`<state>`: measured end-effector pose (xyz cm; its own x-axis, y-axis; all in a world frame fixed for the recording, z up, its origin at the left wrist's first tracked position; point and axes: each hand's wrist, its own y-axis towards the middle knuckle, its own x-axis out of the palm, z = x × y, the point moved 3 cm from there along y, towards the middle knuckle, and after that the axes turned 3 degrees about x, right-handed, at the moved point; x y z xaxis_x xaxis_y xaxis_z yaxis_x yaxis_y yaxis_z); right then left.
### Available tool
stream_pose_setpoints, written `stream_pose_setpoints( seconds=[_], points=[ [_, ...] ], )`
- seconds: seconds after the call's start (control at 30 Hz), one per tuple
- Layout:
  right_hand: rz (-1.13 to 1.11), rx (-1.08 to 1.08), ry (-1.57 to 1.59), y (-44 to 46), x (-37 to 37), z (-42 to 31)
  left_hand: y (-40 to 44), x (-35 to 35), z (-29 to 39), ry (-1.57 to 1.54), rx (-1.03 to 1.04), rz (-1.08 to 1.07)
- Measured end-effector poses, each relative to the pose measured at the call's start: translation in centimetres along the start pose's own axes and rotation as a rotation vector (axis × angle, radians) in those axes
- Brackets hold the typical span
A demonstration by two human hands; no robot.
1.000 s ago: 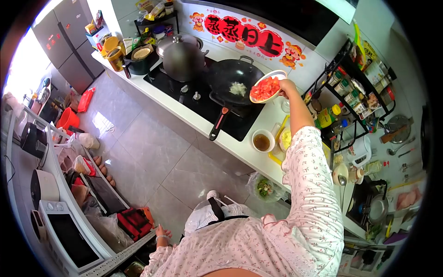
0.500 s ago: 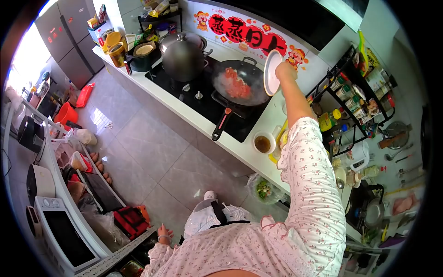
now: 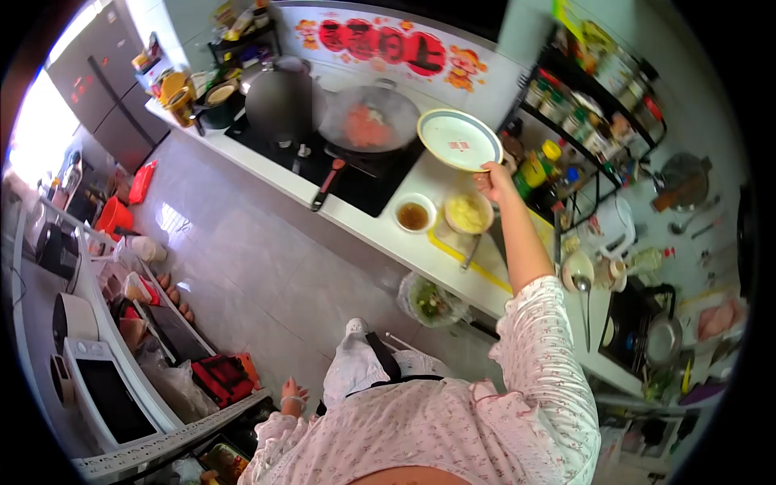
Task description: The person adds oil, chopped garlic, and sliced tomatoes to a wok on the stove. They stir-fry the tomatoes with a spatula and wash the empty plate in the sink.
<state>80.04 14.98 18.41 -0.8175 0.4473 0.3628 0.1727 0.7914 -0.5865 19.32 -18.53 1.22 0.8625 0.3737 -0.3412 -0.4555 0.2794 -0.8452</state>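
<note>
My right hand (image 3: 491, 183) grips the rim of a white plate (image 3: 457, 133) with a dark band, its inner face turned up towards me. A small red mark shows in its middle. To the left, a steaming wok (image 3: 398, 115) stands on the black stove, with red pieces of food (image 3: 372, 128) in it. Below the plate are a bowl of yellow pieces (image 3: 469, 212) and a white bowl of brown liquid (image 3: 412, 215). My left hand (image 3: 293, 398) hangs low by my side with fingers apart, holding nothing.
A dark pot (image 3: 279, 105) sits on the left burner, and the wok's handle (image 3: 327, 184) juts over the counter edge. A black spice rack (image 3: 558, 121) stands at right. Below the counter hangs a bag of green scraps (image 3: 428, 301). A microwave (image 3: 113, 396) is at lower left.
My right hand has drawn the plate away from the wok to the right and tilted it from near edge-on to face up. The view has swung right. My left hand stays low.
</note>
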Motion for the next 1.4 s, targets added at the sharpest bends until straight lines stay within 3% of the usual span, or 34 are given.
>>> stream_pose_setpoints(
  seconds=[0.27,0.4,0.5,0.57,0.7,0.8,1.0,1.1,1.2,1.3,1.33,1.4],
  points=[
    [0.012,-0.072,0.208,-16.2,-10.9,7.2,-3.0,6.2,-2.2,0.171,0.105,-0.178],
    [0.277,-0.283,0.351,-26.6,-19.8,14.5,-4.0,9.8,-1.0,0.328,0.170,-0.231],
    [0.336,-0.246,0.392,-31.9,-26.6,19.8,-4.8,11.2,0.0,0.408,0.219,-0.237],
    [0.626,-0.232,0.384,-35.0,-29.3,21.9,-5.4,12.0,1.1,0.456,0.259,-0.241],
    [0.783,-0.244,0.502,-36.4,-34.8,26.8,-7.4,13.6,2.8,0.518,0.325,-0.254],
    [0.747,-0.296,0.623,-35.0,-37.2,29.9,-9.0,14.6,3.6,0.536,0.358,-0.265],
    [0.733,-0.259,0.727,-31.1,-38.8,32.0,-10.6,14.2,4.3,0.587,0.411,-0.251],
    [0.609,-0.295,0.755,-30.1,-38.2,30.6,-10.8,13.2,4.1,0.579,0.393,-0.216],
    [0.648,-0.303,0.836,-30.1,-36.3,29.1,-8.7,11.6,3.2,0.543,0.369,-0.210],
    [0.537,-0.195,0.999,-30.7,-32.5,29.1,-8.1,10.5,2.2,0.494,0.341,-0.221],
    [0.524,-0.190,0.984,-30.6,-31.3,29.6,-8.5,10.5,1.9,0.473,0.325,-0.200],
    [0.424,-0.038,0.462,-29.6,-28.5,29.9,-9.3,10.3,1.2,0.430,0.294,-0.159]
  ],
)
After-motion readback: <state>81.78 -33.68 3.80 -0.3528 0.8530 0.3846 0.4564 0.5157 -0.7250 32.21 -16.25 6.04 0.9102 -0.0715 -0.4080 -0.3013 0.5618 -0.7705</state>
